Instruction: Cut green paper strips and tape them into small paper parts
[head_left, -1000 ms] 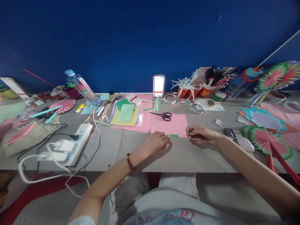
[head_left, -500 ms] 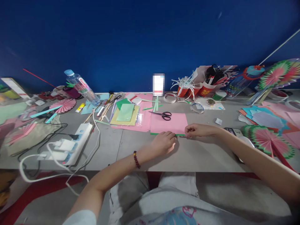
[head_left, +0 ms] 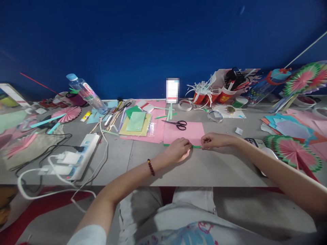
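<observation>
Pinching at the near edge of the pink sheet (head_left: 184, 133), the right hand (head_left: 213, 140) is closing thumb and finger on what seems to be a thin green strip (head_left: 197, 146) lying under that edge. The left hand (head_left: 178, 149) is curling down just beside it; whether it is gripping or only pressing, I cannot tell. The step looks like aligning strip with sheet, which is calling for keeping both flat. Scissors (head_left: 176, 124) are lying on the sheet's far edge, and a paper fan (head_left: 291, 153) is crowding the right forearm.

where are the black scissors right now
In the head view, the black scissors lie near the centre, on the far edge of the pink sheet, just beyond the left hand and right hand.
</observation>
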`<state>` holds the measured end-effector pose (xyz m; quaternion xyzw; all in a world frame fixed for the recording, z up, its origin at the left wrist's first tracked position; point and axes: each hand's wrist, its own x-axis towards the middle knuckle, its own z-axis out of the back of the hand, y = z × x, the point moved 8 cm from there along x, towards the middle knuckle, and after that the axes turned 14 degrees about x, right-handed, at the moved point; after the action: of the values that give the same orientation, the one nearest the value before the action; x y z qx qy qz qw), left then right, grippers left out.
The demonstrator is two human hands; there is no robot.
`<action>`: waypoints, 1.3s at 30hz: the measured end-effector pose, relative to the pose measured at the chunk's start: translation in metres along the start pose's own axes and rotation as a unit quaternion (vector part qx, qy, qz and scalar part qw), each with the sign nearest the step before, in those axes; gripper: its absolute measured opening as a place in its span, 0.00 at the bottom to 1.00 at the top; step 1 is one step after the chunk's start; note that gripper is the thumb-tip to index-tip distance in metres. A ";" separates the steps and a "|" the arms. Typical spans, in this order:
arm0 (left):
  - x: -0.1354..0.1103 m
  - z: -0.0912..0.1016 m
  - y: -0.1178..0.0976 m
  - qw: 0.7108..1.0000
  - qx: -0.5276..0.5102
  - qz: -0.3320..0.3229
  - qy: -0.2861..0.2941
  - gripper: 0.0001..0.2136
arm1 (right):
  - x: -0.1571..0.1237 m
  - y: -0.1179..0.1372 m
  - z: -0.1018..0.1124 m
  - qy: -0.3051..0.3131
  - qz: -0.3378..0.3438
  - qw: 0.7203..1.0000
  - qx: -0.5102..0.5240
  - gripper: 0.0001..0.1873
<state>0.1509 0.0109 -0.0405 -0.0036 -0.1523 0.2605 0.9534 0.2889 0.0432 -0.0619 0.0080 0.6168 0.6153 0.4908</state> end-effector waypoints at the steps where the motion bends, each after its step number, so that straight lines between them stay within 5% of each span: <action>1: 0.001 0.000 0.001 1.000 0.001 0.001 0.000 0.10 | 0.000 0.001 0.000 -0.003 -0.003 1.000 -0.002 0.15; 12: -0.003 -0.006 0.012 0.996 -0.062 0.044 -0.051 0.11 | 0.002 -0.002 0.000 -0.010 -0.010 1.000 -0.012 0.14; 39: -0.002 -0.004 -0.005 0.996 0.081 -0.010 -0.028 0.10 | 0.007 -0.009 0.002 -0.036 -0.007 0.999 -0.023 0.14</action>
<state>0.1529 0.0057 -0.0450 0.0824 -0.1569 0.2628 0.9484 0.2925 0.0468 -0.0725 0.0145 0.5843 0.6257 0.5166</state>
